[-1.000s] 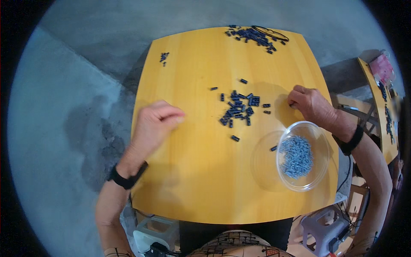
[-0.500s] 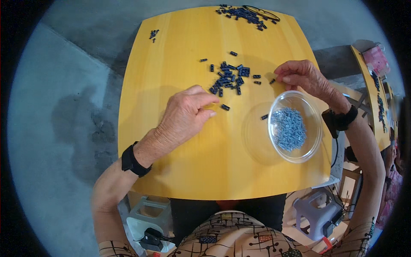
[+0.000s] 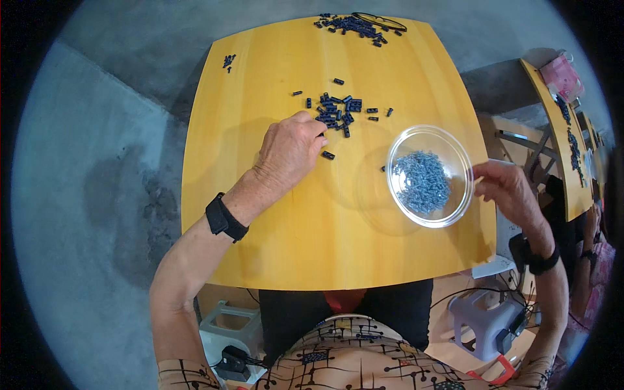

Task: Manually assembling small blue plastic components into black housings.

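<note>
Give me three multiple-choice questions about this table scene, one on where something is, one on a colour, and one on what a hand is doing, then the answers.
1. Where is the clear bowl?
A. on the right part of the table
B. at the table's far left corner
C. on the floor

2. What colour is the tabletop?
A. white
B. yellow
C. black

3. What is the right hand doing?
A. lying flat mid-table
B. holding the bowl's right rim
C. raised clear of everything

Answers:
1 A, it sits near the right edge.
2 B, the wood is yellow.
3 B, its fingers meet the bowl's rim, while the left hand reaches the pile of small dark pieces.
</note>
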`<state>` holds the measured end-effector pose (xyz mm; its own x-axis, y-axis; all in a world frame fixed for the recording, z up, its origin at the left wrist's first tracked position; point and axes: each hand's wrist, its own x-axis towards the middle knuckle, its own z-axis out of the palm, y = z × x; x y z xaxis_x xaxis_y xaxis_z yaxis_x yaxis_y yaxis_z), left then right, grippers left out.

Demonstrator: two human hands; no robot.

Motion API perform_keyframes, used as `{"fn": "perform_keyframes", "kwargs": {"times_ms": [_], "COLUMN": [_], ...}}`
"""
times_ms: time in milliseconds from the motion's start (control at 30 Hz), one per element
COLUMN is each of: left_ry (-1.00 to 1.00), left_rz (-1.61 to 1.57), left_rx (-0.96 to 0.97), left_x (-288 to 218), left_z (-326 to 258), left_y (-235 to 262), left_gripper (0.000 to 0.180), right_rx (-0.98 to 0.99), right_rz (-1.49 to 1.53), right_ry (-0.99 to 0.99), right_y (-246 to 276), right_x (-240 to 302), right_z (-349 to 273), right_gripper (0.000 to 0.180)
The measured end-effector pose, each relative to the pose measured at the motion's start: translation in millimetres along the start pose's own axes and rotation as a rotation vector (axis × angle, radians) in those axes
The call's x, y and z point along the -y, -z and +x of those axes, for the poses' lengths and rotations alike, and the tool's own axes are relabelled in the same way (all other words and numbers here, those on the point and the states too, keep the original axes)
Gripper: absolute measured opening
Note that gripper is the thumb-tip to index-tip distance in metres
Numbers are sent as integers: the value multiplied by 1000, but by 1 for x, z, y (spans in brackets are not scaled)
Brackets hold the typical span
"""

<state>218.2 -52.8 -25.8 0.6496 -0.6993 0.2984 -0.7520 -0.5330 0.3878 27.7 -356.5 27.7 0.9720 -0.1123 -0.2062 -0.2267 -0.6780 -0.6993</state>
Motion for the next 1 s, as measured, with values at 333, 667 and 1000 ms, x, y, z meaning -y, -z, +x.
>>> {"fn": "perform_keyframes", "kwargs": {"times_ms": [333, 667, 1000], "left_ry": [-41, 119, 102], "left_rz": [-63, -199, -250], "left_rx": [-1, 60, 103], "left_x": [1, -8, -8], "left_z": [-3, -14, -36], "left_y": [-4, 1, 6], "left_gripper": [14, 14, 18], "right_rx": [-249, -262, -126], "right_rz": [-26, -440, -798], "right_ry": [181, 564, 512], "right_y": [-42, -32, -67], "right_x": [21, 60, 56], "right_z": [-50, -10, 49], "right_gripper": [11, 8, 16]}}
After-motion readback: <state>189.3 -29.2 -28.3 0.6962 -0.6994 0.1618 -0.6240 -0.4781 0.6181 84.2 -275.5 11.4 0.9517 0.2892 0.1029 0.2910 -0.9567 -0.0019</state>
